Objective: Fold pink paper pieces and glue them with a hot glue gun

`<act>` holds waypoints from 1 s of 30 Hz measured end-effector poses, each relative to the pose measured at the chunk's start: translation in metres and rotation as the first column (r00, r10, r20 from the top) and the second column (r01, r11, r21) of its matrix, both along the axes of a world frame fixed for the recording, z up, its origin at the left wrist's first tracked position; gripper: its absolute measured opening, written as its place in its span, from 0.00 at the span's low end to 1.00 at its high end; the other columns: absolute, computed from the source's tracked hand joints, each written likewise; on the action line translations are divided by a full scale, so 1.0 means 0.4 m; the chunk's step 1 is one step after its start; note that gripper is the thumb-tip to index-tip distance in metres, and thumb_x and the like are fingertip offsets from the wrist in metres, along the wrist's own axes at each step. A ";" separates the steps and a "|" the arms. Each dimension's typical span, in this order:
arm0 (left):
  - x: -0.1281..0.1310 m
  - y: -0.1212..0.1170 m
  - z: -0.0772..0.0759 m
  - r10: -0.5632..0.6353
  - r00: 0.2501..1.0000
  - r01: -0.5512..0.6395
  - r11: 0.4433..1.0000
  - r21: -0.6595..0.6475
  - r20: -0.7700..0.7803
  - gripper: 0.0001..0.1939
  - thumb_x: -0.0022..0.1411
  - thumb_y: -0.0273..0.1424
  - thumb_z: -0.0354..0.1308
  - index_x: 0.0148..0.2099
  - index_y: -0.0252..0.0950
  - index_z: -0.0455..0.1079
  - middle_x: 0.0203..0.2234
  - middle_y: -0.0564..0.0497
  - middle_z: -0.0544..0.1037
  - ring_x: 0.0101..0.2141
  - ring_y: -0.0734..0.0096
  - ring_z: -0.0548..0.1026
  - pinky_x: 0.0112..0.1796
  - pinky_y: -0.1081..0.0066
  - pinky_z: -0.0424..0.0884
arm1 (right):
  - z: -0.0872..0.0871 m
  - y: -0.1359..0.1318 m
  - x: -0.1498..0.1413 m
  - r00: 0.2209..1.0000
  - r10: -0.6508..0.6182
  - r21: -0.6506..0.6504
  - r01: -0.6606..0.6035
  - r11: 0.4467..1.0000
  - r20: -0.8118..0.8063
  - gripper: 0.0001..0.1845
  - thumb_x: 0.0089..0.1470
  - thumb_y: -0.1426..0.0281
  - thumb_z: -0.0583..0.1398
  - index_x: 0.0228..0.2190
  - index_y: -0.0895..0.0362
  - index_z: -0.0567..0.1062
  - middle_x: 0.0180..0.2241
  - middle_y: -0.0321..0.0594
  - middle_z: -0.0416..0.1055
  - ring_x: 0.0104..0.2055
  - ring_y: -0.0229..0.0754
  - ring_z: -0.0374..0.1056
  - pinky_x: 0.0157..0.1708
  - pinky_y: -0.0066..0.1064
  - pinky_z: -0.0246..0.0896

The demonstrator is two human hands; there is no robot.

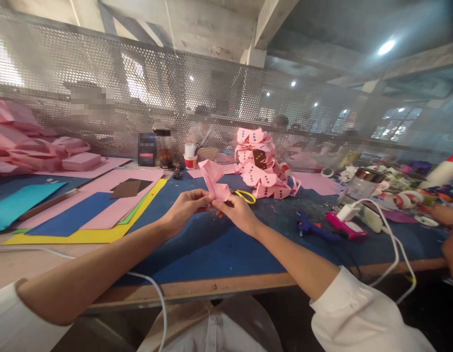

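A folded piece of pink paper [212, 177] is held up over the blue work mat [197, 249], pinched between both hands. My left hand [185, 209] grips its lower left side with thumb and fingers closed. On the lower right, my right hand [239, 211] pinches the same paper. Just behind my right hand lie scissors with yellow handles [246, 196], their blades hidden. Farther back stands a stack of folded pink paper pieces [261, 164] with small dark square marks on them.
Coloured sheets, including a yellow sheet [101, 236] and a blue sheet [74, 213], lie at left beside a pink paper pile [24, 142]. At right are a blue glue gun [316, 229], a pink power strip [347, 226] with a white cable, and a jar [361, 186]. Another person's hand [451, 234] shows far right.
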State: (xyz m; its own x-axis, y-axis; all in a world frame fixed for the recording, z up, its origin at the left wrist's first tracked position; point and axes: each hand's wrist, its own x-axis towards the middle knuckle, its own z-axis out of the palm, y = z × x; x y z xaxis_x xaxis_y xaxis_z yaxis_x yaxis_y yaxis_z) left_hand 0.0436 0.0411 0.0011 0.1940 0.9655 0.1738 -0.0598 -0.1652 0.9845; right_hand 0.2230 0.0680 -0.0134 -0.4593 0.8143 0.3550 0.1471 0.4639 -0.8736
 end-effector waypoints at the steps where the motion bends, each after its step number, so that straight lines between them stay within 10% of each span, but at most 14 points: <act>1: -0.001 0.001 -0.001 -0.001 1.000 0.001 1.000 0.001 -0.001 0.14 0.56 0.41 0.66 0.31 0.34 0.74 0.29 0.51 0.77 0.33 0.71 0.73 0.41 0.69 0.68 | 0.001 -0.001 0.001 1.000 -0.003 0.010 0.003 1.000 0.002 0.24 0.53 0.51 0.61 0.32 0.61 0.78 0.25 0.39 0.75 0.27 0.39 0.71 0.30 0.28 0.66; 30: -0.005 0.009 -0.008 -0.028 0.998 0.026 0.999 0.022 0.052 0.10 0.55 0.36 0.65 0.32 0.34 0.72 0.28 0.50 0.77 0.32 0.69 0.75 0.42 0.65 0.70 | -0.009 0.004 0.004 0.998 0.024 -0.014 -0.023 1.000 0.060 0.26 0.53 0.50 0.61 0.28 0.62 0.80 0.21 0.39 0.73 0.23 0.36 0.68 0.27 0.26 0.63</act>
State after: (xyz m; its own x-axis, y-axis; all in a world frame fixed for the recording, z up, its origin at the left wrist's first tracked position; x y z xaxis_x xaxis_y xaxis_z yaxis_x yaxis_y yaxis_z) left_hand 0.0417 0.0447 -0.0020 0.2101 0.9559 0.2052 -0.1160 -0.1840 0.9761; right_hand 0.2248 0.0694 -0.0169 -0.4988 0.8072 0.3157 0.1886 0.4566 -0.8695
